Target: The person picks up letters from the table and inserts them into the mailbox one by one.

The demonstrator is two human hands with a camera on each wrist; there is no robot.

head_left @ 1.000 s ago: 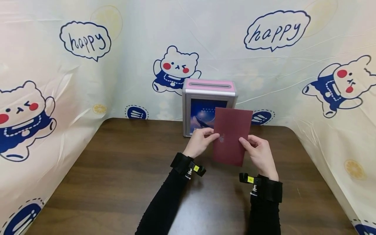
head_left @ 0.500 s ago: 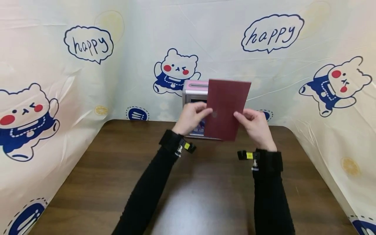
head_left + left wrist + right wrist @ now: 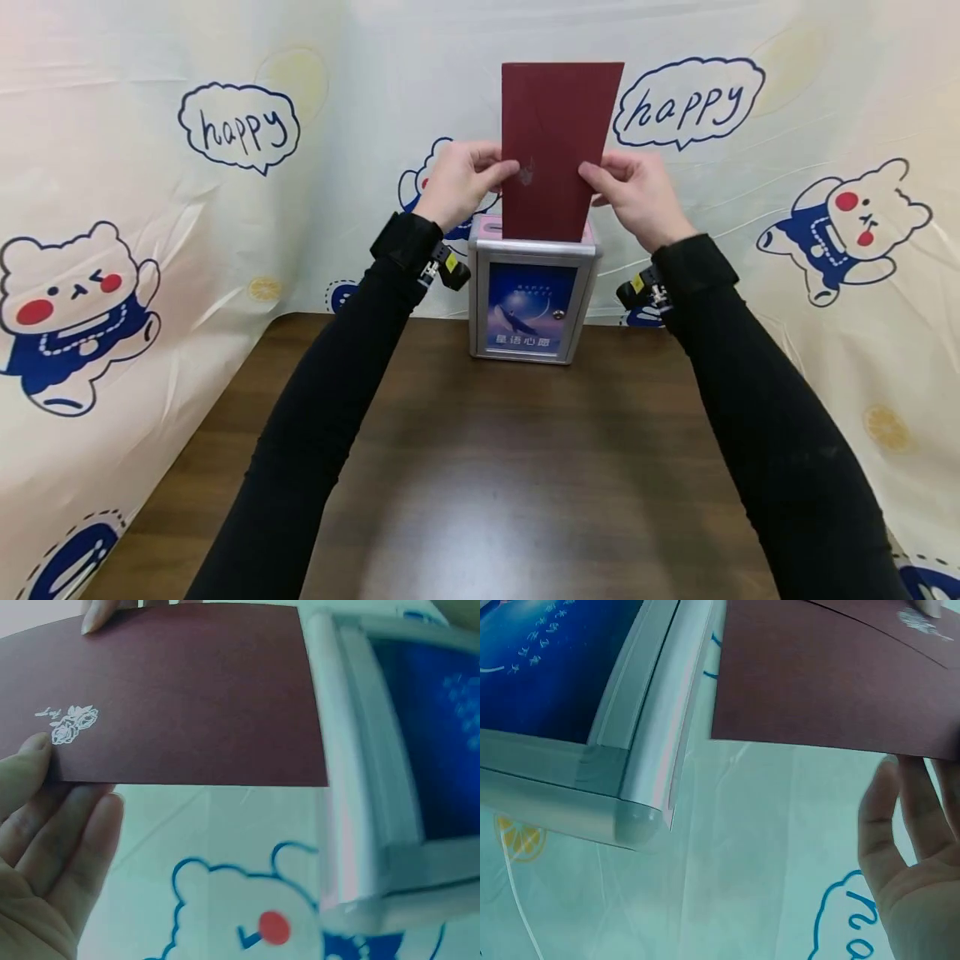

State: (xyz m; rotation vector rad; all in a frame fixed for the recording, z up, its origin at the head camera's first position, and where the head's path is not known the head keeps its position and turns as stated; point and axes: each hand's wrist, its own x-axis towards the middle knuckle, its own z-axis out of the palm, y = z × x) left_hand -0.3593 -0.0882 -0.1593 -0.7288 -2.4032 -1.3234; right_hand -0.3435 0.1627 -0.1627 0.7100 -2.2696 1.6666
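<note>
Both hands, the left hand point(image 3: 457, 179) and right hand point(image 3: 633, 192), pinch the red card point(image 3: 558, 142) upright by its side edges, its bottom edge at the slot of the box point(image 3: 528, 308) near the table's point(image 3: 487, 483) far edge.

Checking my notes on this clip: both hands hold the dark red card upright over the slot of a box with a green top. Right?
Not quite: the box has a pink top, as the head view shows. The rest stands: the left hand and right hand hold the dark red card upright over its slot.
</note>
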